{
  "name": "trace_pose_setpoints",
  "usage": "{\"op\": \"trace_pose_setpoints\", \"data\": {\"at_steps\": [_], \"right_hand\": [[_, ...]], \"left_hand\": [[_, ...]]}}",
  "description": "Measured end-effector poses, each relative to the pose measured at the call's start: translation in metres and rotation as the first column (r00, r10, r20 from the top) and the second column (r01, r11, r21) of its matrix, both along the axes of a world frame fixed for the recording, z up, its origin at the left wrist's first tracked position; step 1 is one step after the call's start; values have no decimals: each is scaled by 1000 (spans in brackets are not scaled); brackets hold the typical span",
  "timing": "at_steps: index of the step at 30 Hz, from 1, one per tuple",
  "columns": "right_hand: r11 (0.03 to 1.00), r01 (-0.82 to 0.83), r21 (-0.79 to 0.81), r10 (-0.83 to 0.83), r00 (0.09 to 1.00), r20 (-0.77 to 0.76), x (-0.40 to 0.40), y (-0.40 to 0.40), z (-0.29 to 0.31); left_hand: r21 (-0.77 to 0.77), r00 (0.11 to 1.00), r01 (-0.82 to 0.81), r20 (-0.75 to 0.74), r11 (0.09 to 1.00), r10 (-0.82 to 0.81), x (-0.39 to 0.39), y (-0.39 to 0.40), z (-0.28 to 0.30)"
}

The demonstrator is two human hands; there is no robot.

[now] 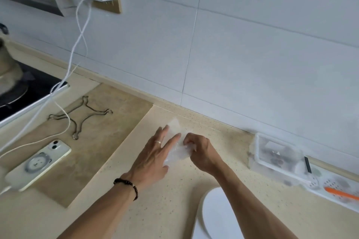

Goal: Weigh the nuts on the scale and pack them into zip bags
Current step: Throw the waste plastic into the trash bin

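2 hands (153,158) (202,153), 1 zip bag (175,153), 1 phone (38,165), 1 scale (217,215), 1 nut box (275,153).

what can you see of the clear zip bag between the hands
The zip bag is thin, clear, crinkled plastic, lying nearly flat on the beige counter near the wall. It looks empty; no nuts show inside. The left hand rests straight fingers on it, while the right hand pinches its right edge. One corner sticks out beyond the fingertips. Motion blur hides its zip.
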State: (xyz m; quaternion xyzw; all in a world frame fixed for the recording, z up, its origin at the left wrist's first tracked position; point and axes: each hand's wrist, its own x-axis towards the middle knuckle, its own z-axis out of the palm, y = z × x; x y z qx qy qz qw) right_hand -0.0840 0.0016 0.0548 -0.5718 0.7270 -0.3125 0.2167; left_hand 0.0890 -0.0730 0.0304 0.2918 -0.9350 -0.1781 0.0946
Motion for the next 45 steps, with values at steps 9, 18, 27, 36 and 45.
{"op": "trace_pose_setpoints", "data": {"at_steps": [9, 18, 27, 36, 45], "right_hand": [[981, -193, 28, 125, 730, 672, 54, 100, 66], [944, -318, -86, 318, 814, 486, 194, 137, 97], [774, -631, -41, 599, 711, 368, 474, 167, 95], [407, -910, 75, 818, 400, 414, 790, 307, 52], [31, -961, 274, 888, 152, 434, 977, 433, -74]], "left_hand": [[-54, 930, -345, -155, 937, 333, 67, 123, 71], [317, 692, -588, -279, 744, 666, 220, 228, 109], [560, 217, -730, -354, 392, 910, 473, 355, 103], [703, -372, -707, -282, -73, 884, 713, 573, 55], [733, -794, -471, -111, -490, 597, 818, 714, -66]]}}
